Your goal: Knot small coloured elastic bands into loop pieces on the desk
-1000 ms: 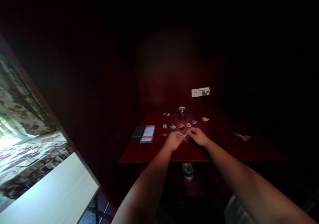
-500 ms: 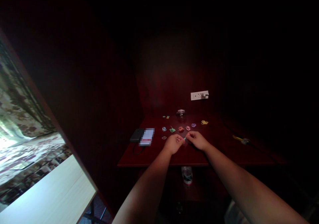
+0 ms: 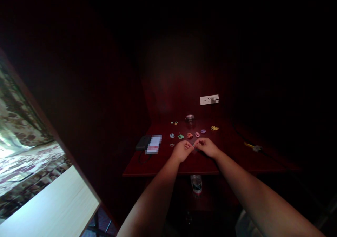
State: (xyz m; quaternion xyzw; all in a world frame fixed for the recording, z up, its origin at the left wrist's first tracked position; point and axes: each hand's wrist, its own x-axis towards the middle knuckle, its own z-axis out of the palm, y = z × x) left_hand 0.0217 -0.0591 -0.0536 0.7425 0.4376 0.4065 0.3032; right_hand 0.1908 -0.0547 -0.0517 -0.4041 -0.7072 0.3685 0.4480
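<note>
Over the dark red desk (image 3: 158, 165), my left hand (image 3: 183, 150) and my right hand (image 3: 206, 147) meet at the fingertips. Both pinch a tiny pale green piece (image 3: 193, 146) between them; its shape is too small to tell. Beyond the hands lie small bundles of bands in a row: blue (image 3: 172, 136), green (image 3: 180, 136), orange-red (image 3: 190, 136), pink (image 3: 197, 134), purple (image 3: 203, 131) and yellow (image 3: 214, 128). A single ring (image 3: 172, 145) rests left of my left hand. Small rings (image 3: 176, 123) sit farther back.
A lidded clear jar (image 3: 190, 119) stands at the back. To the left are a phone (image 3: 154, 144) and a black case (image 3: 143, 143). A yellow tool (image 3: 249, 145) lies right. Below the desk stands a bottle (image 3: 197, 185); a socket (image 3: 209, 99) is on the wall.
The view has shifted slightly. My hands keep their pinch, with the fingertips a little closer together and less of the green piece showing.
</note>
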